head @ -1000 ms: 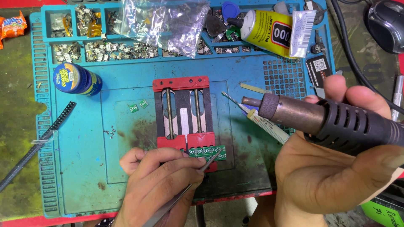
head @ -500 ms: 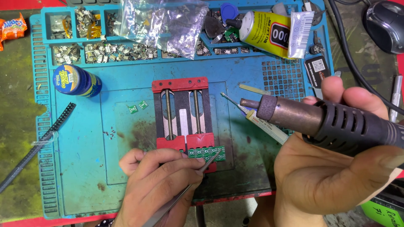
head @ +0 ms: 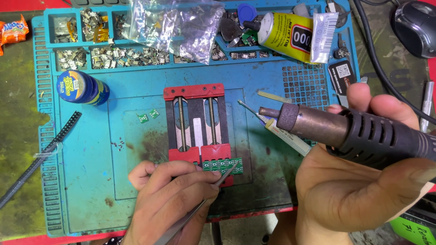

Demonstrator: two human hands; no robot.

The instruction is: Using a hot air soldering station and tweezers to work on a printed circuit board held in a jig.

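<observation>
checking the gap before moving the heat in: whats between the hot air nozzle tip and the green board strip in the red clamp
In the head view, a syringe-like tube with a thin needle lies beside the nozzle tip; from there to the green board strip only bare blue mat shows.

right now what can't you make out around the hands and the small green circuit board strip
- Head view: metal tweezers tips on the small green circuit board strip; what they pinch is too small.
- Board's left end hidden by the left hand.
- Black-handled hot air tool cut off by the right edge; right hand covers its underside.

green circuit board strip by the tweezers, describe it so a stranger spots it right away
On the blue work mat, find the red clamp holder at its centre. The green circuit board strip sits at its lower right jaw, a joined row, unlike the two loose green squares further left.
</observation>
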